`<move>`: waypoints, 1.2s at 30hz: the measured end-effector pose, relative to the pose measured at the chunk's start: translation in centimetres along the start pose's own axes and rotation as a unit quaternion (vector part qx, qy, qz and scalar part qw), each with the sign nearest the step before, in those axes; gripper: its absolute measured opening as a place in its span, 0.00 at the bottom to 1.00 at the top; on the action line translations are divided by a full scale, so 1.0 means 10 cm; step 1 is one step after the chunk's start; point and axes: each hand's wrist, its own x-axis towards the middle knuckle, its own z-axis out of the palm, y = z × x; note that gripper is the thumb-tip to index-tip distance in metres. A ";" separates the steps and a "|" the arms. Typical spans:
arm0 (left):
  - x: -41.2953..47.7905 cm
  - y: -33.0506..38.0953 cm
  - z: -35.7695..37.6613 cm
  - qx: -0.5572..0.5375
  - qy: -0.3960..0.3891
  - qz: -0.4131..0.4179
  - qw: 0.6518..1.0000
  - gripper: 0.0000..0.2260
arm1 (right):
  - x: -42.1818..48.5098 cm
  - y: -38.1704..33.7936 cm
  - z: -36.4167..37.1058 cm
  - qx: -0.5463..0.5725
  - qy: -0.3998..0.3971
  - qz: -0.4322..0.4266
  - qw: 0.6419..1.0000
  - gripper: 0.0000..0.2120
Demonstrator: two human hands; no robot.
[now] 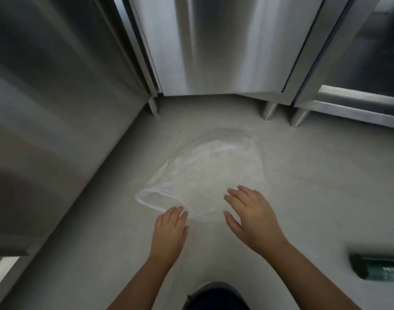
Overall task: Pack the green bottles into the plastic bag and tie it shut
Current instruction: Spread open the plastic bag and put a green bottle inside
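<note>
Left grip (170,229) touches the plastic bag (202,175), fingers loose; right grip (254,213) is spread open beside it. Nothing holds the plastic bag, so it could slide away ahead.

With both arms stretched forward and down, I hold my left hand (170,229) palm-down with its fingers together and nearly straight, and my right hand (252,211) just beside it, a little further out, palm-down too, fingers spread and thumb splayed inward.
</note>
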 end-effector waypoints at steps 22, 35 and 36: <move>0.71 -0.64 0.78 0.025 0.089 0.045 0.995 0.21 | 0.33 0.14 0.90 0.004 -0.002 -0.002 1.000 0.15; 0.76 -0.62 0.67 -0.057 0.080 0.025 0.995 0.04 | 0.39 0.23 0.88 0.015 0.014 0.000 1.000 0.14; 0.74 -0.59 0.62 -0.071 0.086 0.029 0.993 0.03 | 0.38 0.24 0.84 0.014 0.018 0.000 1.000 0.14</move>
